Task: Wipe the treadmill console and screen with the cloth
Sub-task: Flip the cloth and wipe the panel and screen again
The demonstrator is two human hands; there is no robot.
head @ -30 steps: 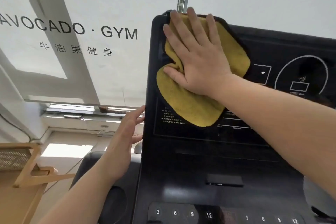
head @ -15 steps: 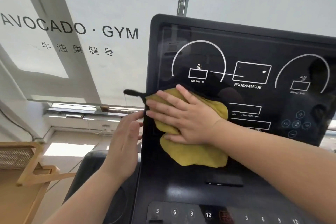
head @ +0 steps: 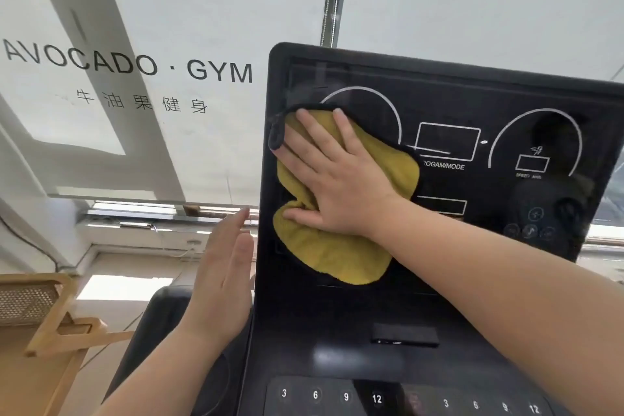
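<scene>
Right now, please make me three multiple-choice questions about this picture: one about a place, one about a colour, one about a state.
1. Where on the screen does the cloth lie?
A) left part B) right part C) top right corner
2. What colour is the cloth?
A) blue B) yellow C) white
3. How is the left hand?
A) gripping the cloth B) open, beside the left edge of the console C) curled into a fist

Answers: 1 A, it lies by the screen's left edge under the right hand; 2 B, yellow with a dark border; 3 B, its fingers are straight and hold nothing.
</scene>
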